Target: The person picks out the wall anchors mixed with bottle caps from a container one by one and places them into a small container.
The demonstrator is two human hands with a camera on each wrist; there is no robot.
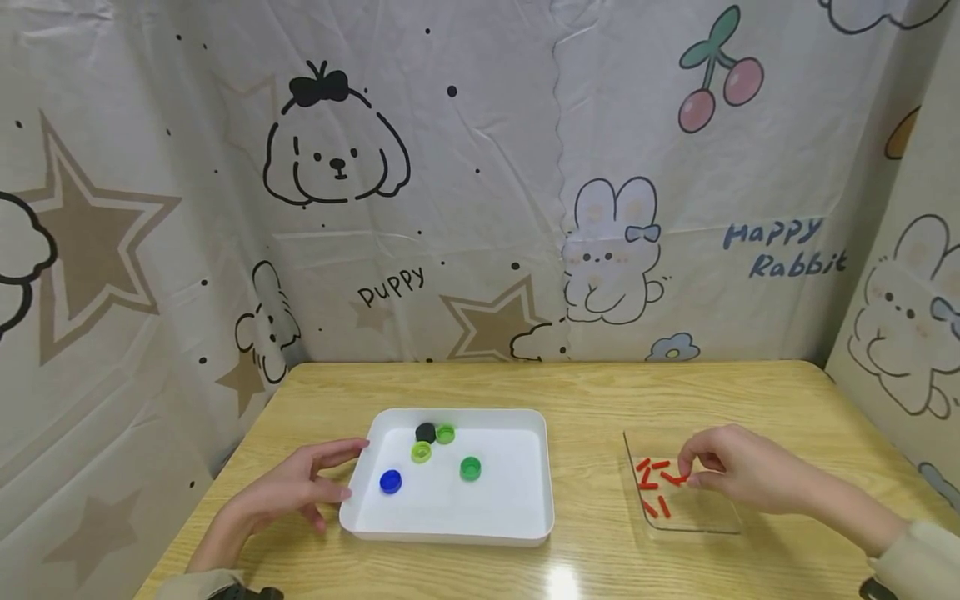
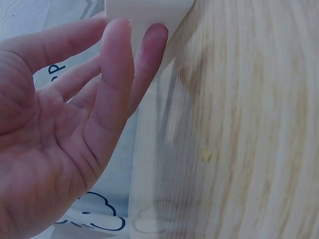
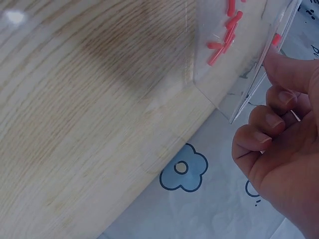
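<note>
My left hand (image 1: 300, 482) is at the left side of a white tray (image 1: 517, 500), fingers spread and loosely bent, with fingertips right at the wall. Inside that tray lie several bottle caps: a blue cap (image 1: 391, 481), a black cap (image 1: 426, 432), a dark green cap (image 1: 470, 468) and light green ones (image 1: 422, 452). Over a clear plastic tray (image 1: 705, 521) on the right, my right hand (image 1: 738, 471) pinches a short red stick (image 3: 276, 39) between thumb and index finger; its other fingers are curled. More red sticks (image 1: 649, 485) lie scattered in the left part of the clear tray.
Both trays stand on a wood-grain table (image 1: 592, 400), the white one left of middle. A printed cloth (image 1: 480, 167) hangs behind the table and along its sides.
</note>
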